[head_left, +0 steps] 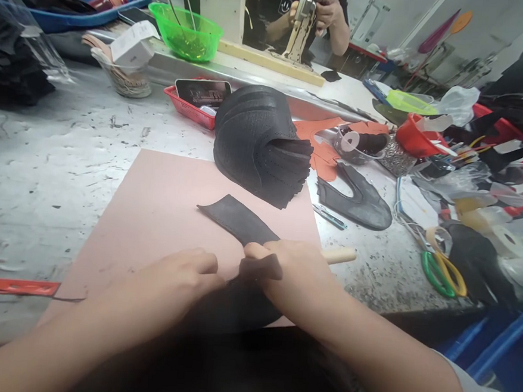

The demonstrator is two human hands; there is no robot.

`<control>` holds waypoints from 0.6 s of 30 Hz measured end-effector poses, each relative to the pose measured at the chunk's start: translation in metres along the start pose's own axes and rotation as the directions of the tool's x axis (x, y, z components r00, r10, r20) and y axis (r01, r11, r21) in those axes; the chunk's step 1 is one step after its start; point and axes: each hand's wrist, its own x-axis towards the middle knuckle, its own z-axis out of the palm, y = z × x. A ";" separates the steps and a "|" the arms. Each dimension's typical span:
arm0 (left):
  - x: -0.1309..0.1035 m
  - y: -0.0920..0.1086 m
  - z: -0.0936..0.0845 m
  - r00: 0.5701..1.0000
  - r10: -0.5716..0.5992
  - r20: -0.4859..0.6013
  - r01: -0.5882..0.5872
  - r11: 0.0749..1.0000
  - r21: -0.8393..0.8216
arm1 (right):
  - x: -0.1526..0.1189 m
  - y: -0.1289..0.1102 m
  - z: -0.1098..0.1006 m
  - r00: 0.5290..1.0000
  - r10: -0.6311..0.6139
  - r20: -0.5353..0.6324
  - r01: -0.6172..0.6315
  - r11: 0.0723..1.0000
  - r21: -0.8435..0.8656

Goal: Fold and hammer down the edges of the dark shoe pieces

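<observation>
One black piece in my hands, its handling unfinished

I have a single curved black piece over the pink board at the near side of the bench, and I judge it to be partway through being worked. One end of it reaches out across the board, free of my fingers; a short dark flap turns up over my right hand, and the rest drops toward my lap, partly lost in shadow.

My right hand is closed on the piece. My left hand sits just beside it with bent fingers at the edge of the black material; whether those fingertips pinch it, I cannot tell. A pale wooden handle juts from behind my right hand, its other end hidden.

Past the piece, a fanned stack of black pieces rests partly on the board, and one U-shaped piece lies flat to its right, apart from it. I cannot tell which of these are done and which are waiting. Only the one between my hands is plainly in progress.
</observation>
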 end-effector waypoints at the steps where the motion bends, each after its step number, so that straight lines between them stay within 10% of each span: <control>1: -0.001 0.000 -0.003 0.999 0.028 0.019 -0.028 1.000 -0.002 | 0.000 -0.002 -0.001 1.000 -0.014 -0.001 0.014 1.000 0.016; 10: -0.001 -0.008 -0.021 0.983 0.147 0.109 -0.155 0.985 0.070 | 0.004 0.009 0.004 0.995 0.008 0.099 -0.008 1.000 -0.004; 18: 0.030 0.009 0.027 0.950 0.246 -0.192 -0.234 0.969 0.083 | -0.011 0.038 -0.006 0.975 0.216 0.060 -0.213 0.976 -0.050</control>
